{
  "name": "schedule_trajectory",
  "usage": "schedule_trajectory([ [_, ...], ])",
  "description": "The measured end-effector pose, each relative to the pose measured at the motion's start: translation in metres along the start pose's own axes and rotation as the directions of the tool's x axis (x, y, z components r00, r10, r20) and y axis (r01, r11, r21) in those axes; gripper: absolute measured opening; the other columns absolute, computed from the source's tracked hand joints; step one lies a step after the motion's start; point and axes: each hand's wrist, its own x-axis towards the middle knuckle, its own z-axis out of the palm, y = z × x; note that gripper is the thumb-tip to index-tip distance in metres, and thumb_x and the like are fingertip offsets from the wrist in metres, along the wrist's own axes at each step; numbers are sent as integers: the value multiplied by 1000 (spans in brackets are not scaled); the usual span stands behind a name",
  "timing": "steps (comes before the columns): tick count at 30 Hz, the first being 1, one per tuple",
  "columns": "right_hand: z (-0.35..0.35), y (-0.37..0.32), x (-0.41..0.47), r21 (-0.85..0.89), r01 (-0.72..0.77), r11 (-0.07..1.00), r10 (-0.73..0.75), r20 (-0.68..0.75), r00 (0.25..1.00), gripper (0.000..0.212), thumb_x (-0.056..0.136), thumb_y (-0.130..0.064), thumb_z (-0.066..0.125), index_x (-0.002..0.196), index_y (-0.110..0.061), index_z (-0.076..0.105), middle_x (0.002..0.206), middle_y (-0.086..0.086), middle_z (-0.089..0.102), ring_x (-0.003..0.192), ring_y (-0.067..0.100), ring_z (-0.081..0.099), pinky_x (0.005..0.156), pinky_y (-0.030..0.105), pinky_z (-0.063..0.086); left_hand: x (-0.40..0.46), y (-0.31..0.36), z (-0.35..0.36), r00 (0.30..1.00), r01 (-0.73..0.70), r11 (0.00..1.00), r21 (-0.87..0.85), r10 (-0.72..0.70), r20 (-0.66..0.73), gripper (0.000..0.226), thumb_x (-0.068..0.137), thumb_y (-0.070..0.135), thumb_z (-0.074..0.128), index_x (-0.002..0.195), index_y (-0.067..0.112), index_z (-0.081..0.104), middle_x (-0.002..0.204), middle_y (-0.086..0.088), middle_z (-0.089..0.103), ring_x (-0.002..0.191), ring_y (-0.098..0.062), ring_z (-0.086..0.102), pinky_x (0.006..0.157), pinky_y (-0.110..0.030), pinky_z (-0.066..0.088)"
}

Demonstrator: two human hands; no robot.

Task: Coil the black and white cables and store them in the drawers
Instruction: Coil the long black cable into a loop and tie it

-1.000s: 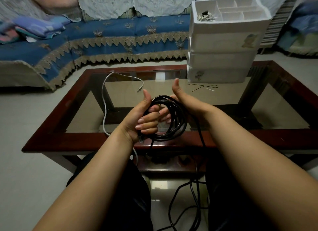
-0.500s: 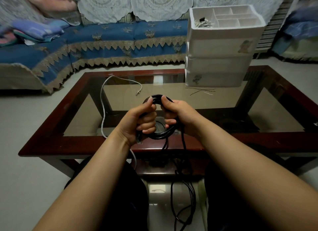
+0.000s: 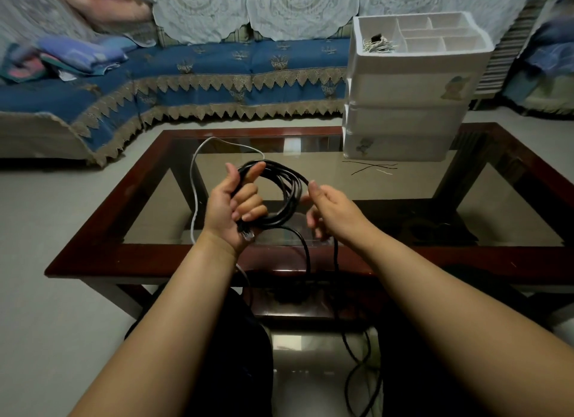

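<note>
My left hand (image 3: 231,207) grips a coil of black cable (image 3: 287,188) above the near part of the glass table, with the cable's clear plug showing at my wrist. My right hand (image 3: 329,210) pinches the right side of the coil between thumb and fingers. The loose black cable runs down from the coil, over the table edge, to the floor between my knees. A white cable (image 3: 194,180) lies on the glass to the left and hangs over the near edge. The white drawer unit (image 3: 407,106) stands at the table's far right, all drawers closed.
The glass table has a dark red wooden frame (image 3: 174,263). A few thin black and white ties (image 3: 371,166) lie in front of the drawers. The unit's top tray (image 3: 369,58) holds a small bundle of ties. A blue sofa (image 3: 192,75) runs behind.
The coil has risen and widened. My right hand has let go of the coil's top and moved out to its right side. The camera tilted slightly.
</note>
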Motion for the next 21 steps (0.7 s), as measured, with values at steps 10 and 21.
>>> schedule_trajectory([
  [10,19,15,-10,-364,-89,927,47,-121,992,21,99,-30,45,118,-23,50,98,2,66,84,16,64,72,34,56,2,19,0,733,-430,901,-53,314,-603,42,99,41,42,91,6,65,40,10,33,29,-4,26,34,-15,26],
  [21,40,2,-23,-897,389,210,-343,305,888,22,89,-9,47,108,-12,59,96,8,64,85,32,62,56,33,38,4,-8,11,672,-237,765,599,574,-468,40,98,47,41,71,17,44,47,8,33,39,-7,28,38,-19,27],
])
